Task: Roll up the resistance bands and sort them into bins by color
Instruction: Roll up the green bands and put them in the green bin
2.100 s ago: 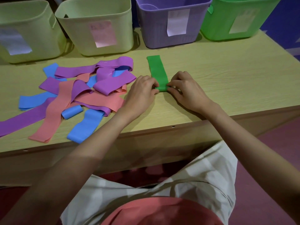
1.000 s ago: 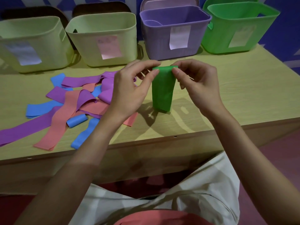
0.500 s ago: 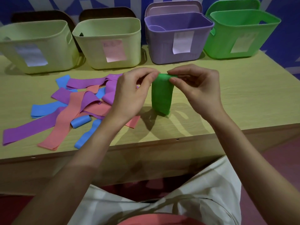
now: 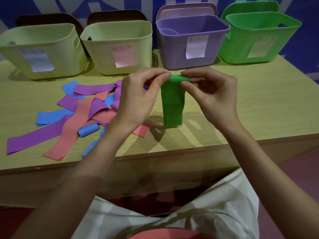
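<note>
- The green resistance band point(image 4: 173, 102) is held up in the air in front of the purple bin point(image 4: 189, 47), its lower end hanging down to just above the tabletop point(image 4: 259, 104), possibly brushing it.
- Both hands are clamped on the band's top end: the left hand point(image 4: 138, 99) pinches it from one side, the right hand point(image 4: 214, 94) from the other, thumbs and forefingers nearly meeting over a small started roll.
- I'd judge the band to be light, thin and floppy; it drapes straight down with no stiffness, and looks rubbery, so it should grip itself once wound but spring loose if let go.
- Best hold seems to be right where it is now, at the rolled end, pinched at both edges so the turns stay square.
- Compared with half a second ago, the top looks a touch more rolled over and the hanging tail slightly shorter; two seconds ago the band lay flat on the tabletop.
- Left of the purple bin's front, the heap of purple, blue and salmon bands point(image 4: 82, 109) lies unchanged, with one rolled blue band point(image 4: 88, 130) among them.
- The green bin point(image 4: 259, 37), right of the purple bin, is where this one should go.
</note>
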`<state>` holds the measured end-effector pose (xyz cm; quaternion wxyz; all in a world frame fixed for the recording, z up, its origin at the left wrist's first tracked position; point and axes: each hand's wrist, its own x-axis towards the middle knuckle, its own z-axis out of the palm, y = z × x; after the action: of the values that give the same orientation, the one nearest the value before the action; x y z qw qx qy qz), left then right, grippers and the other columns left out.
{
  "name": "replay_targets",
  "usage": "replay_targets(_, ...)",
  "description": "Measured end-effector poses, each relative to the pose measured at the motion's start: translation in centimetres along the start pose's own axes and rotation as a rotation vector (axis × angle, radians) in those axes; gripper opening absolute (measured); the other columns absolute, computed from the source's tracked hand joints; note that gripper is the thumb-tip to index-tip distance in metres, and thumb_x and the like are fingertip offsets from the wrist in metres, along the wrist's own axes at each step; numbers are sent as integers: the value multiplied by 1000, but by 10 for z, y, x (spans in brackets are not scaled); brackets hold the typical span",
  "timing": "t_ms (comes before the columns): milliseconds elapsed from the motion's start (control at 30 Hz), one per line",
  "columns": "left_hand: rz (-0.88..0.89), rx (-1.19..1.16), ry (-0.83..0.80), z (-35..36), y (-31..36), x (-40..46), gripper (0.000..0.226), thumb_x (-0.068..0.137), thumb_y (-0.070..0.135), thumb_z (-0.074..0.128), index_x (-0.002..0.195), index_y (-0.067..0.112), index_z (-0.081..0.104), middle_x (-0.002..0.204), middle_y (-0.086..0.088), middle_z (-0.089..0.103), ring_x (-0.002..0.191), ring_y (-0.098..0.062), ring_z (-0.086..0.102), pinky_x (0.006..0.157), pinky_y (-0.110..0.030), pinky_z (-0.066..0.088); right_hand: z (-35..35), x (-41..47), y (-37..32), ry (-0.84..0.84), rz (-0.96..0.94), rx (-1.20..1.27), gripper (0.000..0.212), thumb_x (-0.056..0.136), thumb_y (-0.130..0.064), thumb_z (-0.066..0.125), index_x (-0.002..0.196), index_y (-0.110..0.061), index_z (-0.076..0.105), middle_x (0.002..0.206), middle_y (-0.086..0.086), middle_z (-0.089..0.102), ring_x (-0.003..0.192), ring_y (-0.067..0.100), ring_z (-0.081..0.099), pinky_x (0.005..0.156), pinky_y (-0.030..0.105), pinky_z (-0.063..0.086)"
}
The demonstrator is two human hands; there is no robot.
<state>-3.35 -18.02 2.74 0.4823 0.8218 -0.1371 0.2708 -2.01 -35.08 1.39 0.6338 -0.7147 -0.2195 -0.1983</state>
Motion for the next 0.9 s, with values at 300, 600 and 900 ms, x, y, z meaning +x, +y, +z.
replay_targets(300,49,17,-49,1,-9,-4,22,87,16,67,108,10,72,95,-2,70,86,-14,65,79,-33,53,0,-2,5,15,91,56,23,82,-2,73,104,-5,69,90,8,72,81,12,68,77,26,55)
replay_targets(600,-5,-10,-66,2,-9,-3,22,91,20,63,110,12,70,96,-1,70,88,-14,65,80,-35,53,0,-1,6,34,-4,-63,23,82,-4,73,104,-5,71,95,12,70,83,14,68,76,24,54)
replay_targets(900,20,6,-71,5,-12,-2,20,92,16,61,108,11,71,93,2,67,83,-11,61,73,-23,48,0,-3,6,14,28,-55,25,83,-8,73,108,-9,70,96,10,69,81,10,68,72,25,54)
